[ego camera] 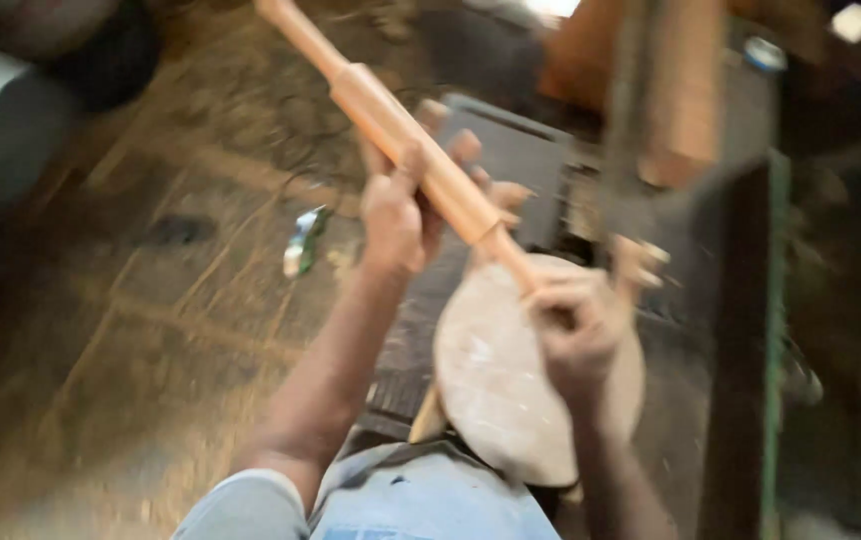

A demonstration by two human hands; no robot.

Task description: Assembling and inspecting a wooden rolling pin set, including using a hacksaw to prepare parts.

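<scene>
The left hand (393, 215) wraps its fingers tight around the thick barrel of a wooden rolling pin (390, 125), and the right hand (578, 325) clenches the pin's near handle. The pin slants up and away above a round wooden board (495, 385). Left of the board lies open, littered floor (130, 330); a dark table edge (740, 330) crowds its right side.

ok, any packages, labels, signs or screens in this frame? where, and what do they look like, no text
One likely candidate, blurred:
Small crumpled wrapper: lies on the dirt floor, left of the left hand; elongated, green and white, too blurred to tell more.
No signs or screens show.
For reference, both hands grip a long wooden rolling pin above a round wooden board; right hand holds its lower handle.
</scene>
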